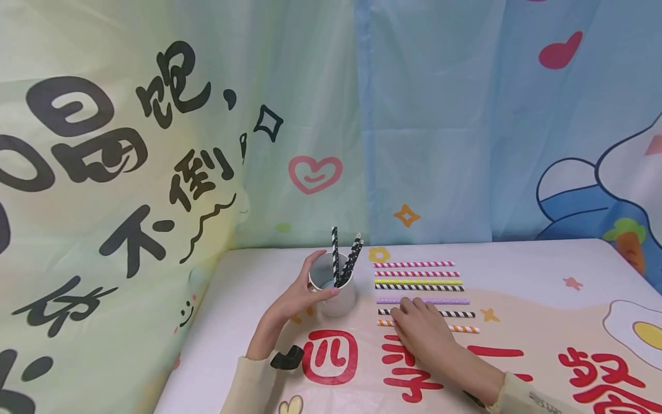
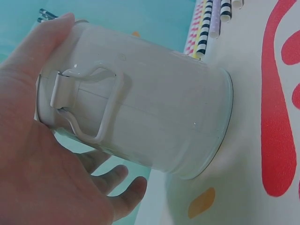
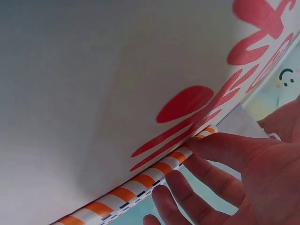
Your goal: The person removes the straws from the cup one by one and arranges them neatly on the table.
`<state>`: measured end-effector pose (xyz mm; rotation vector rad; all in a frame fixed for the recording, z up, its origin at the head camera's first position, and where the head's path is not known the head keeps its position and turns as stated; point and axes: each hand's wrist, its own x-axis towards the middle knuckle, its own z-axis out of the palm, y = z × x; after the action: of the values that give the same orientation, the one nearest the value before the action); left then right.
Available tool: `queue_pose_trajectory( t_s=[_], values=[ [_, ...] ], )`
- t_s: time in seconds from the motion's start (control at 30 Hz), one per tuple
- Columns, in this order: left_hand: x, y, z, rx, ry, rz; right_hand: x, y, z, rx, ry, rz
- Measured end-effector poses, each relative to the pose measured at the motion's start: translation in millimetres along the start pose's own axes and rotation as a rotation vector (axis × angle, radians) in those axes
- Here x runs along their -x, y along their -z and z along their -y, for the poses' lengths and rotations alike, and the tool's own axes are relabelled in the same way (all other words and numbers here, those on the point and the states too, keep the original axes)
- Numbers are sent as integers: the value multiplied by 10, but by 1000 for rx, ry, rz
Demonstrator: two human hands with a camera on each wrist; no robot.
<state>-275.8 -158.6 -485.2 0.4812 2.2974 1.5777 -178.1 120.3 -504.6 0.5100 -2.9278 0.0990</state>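
Note:
My left hand (image 1: 305, 290) grips a white mug (image 1: 338, 305) near its rim, its thumb on the near side. In the left wrist view, the mug's white handle (image 2: 112, 105) faces the camera. Black-and-white patterned paper straws (image 1: 349, 263) stand leaning inside the mug. My right hand (image 1: 425, 333) is over the near end of a row of straws. In the right wrist view, its thumb and index finger pinch an orange-and-white striped paper straw (image 3: 143, 180). A black-and-white striped straw (image 1: 457, 314) and a purple straw (image 1: 450, 301) lie just beyond, partly hidden by the hand.
Farther back lie pink striped straws (image 1: 419, 274), a yellow straw (image 1: 439, 282) and another black striped straw (image 1: 419, 287), roughly parallel. The table (image 1: 538, 270) has a printed cover. A printed curtain (image 1: 429, 144) hangs behind it.

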Motion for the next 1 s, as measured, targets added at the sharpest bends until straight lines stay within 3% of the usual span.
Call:
queue_pose_trajectory(
  t_s=[0.3, 0.57, 0.73, 1.0],
  values=[
    [-3, 19, -4, 6, -7, 1, -29, 1, -7, -3, 12, 5],
    [-6, 12, -13, 7, -1, 12, -8, 26, -1, -70, -22, 6],
    [-2, 10, -3, 10, 2, 20, -12, 33, 20, -207, -82, -5],
    [-13, 18, 11, 14, 9, 22, -126, 100, 78, -532, -189, -70]
  ],
)
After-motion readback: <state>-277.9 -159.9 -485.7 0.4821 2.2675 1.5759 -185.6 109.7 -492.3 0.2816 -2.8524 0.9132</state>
